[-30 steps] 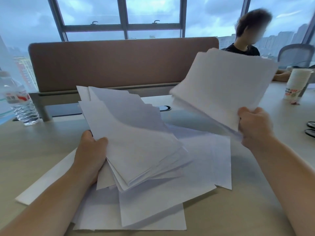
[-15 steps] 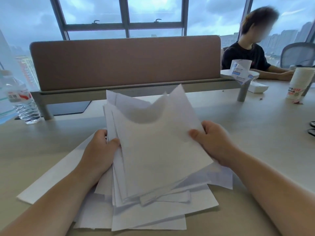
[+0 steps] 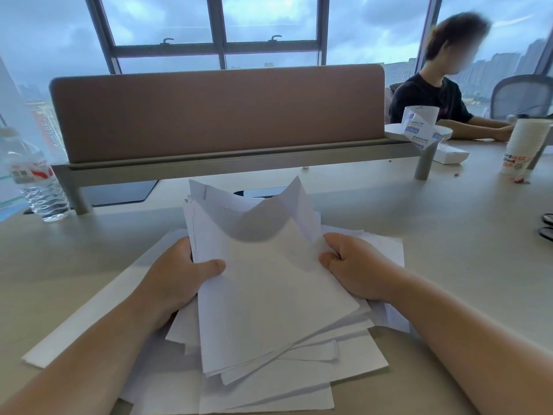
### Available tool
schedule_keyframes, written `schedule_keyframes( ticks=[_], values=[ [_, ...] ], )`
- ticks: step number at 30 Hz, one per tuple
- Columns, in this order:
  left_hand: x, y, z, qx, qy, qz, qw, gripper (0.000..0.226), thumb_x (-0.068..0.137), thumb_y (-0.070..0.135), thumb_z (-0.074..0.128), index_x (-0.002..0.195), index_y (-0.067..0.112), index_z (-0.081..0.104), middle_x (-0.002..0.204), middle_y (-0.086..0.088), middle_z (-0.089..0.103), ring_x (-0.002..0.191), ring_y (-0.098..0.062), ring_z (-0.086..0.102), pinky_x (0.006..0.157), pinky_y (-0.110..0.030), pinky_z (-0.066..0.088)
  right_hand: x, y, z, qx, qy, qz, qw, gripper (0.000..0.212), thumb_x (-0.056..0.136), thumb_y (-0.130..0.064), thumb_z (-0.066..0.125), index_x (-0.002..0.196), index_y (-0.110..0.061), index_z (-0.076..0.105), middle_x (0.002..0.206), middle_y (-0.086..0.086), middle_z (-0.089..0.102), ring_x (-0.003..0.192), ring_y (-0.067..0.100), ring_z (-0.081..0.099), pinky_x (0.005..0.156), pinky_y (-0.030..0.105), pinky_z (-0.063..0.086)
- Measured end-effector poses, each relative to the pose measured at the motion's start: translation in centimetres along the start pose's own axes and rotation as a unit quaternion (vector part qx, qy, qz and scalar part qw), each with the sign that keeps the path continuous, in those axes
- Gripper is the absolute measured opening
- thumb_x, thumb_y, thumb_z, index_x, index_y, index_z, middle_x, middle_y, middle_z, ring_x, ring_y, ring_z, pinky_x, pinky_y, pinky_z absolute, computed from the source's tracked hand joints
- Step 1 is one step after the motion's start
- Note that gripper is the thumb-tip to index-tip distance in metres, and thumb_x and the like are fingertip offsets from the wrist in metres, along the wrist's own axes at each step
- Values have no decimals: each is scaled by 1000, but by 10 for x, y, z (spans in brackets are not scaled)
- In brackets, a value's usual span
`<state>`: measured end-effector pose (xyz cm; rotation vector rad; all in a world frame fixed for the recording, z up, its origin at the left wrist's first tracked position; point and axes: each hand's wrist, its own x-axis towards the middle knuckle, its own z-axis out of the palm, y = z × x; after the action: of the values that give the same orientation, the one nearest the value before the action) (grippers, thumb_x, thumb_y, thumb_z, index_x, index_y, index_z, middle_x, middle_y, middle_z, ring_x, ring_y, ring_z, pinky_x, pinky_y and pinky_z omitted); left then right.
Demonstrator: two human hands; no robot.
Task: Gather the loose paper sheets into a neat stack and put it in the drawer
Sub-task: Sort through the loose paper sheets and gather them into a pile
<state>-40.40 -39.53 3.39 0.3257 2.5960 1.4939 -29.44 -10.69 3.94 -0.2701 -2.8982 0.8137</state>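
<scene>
Both forearms reach in from the bottom corners toward the middle of the desk (image 3: 449, 235). The left hand (image 3: 176, 277) grips the left edge of the bundle of paper sheets (image 3: 269, 295), thumb lying across the top sheet, fingers hidden beneath. The right hand (image 3: 356, 268) clasps the right edge, thumb on top, fingers curled under. The bundle is tilted up off the desk, its long axis running from 6 toward 12 o'clock; the far edge sags in the middle between two raised corners. Its near edges fan out unevenly. More loose sheets (image 3: 299, 393) lie flat underneath, partly covered, and one long sheet (image 3: 83, 319) stretches out toward 8 o'clock. No drawer can be made out.
</scene>
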Motion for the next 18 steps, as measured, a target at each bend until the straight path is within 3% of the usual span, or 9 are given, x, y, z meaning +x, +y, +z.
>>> schedule_keyframes(
  ticks=[4, 7, 8, 10, 12, 15, 18],
  values=[
    [1, -1, -2, -15, -23, -2, 1000, 22, 96, 19, 76, 114, 30, 69, 101, 5, 83, 88, -24, 81, 87, -51, 63, 1, -1, 1, -11, -9, 5, 1000, 26, 104, -27, 48, 79, -21, 44, 79, -7, 55, 69, 8, 48, 58, 22, 32],
    [4, -3, -2, -17, -4, 9, 1000, 24, 98, 20, 73, 118, 31, 67, 104, 6, 81, 91, -25, 80, 86, -49, 63, 4, 1, -1, -20, 2, 13, 1000, 16, 103, -33, 44, 101, -22, 56, 104, -6, 61, 95, 20, 56, 74, 27, 42],
    [5, -3, -1, -24, 14, 11, 1000, 24, 98, 19, 73, 117, 31, 66, 104, 6, 81, 91, -26, 79, 84, -48, 62, 6, 5, -3, -25, 15, 25, 999, 25, 103, -37, 43, 119, -25, 57, 120, -4, 60, 112, 24, 55, 88, 34, 45],
    [7, -4, -2, -60, 50, 5, 997, 22, 96, 15, 73, 112, 30, 69, 100, 5, 81, 89, -27, 78, 81, -45, 62, 9, 10, -10, -31, 63, 85, 994, 51, 102, -47, 42, 148, -26, 42, 146, 2, 51, 136, 31, 43, 109, 44, 39],
    [7, -3, -3, -102, 82, -6, 991, 21, 90, 15, 76, 105, 28, 70, 97, 2, 80, 87, -28, 77, 78, -43, 60, 10, 18, -18, -48, 82, 146, 985, 64, 99, -54, 43, 153, -21, 36, 153, 10, 45, 141, 36, 38, 113, 45, 34],
    [10, -2, -5, -153, 119, -23, 981, 31, 73, 23, 77, 103, 25, 71, 100, -2, 80, 88, -30, 75, 84, -44, 59, 5, 20, -25, -128, 31, 212, 968, 81, 91, -70, 45, 151, -17, 37, 152, 14, 42, 140, 38, 37, 111, 47, 35],
    [12, -3, -6, -191, 134, -25, 972, 30, 85, 11, 76, 111, 22, 69, 108, -5, 77, 92, -29, 72, 87, -42, 56, 0, 12, -23, -177, -7, 224, 958, 99, 80, -85, 45, 149, -15, 39, 148, 16, 41, 139, 39, 38, 110, 47, 37]
  ],
)
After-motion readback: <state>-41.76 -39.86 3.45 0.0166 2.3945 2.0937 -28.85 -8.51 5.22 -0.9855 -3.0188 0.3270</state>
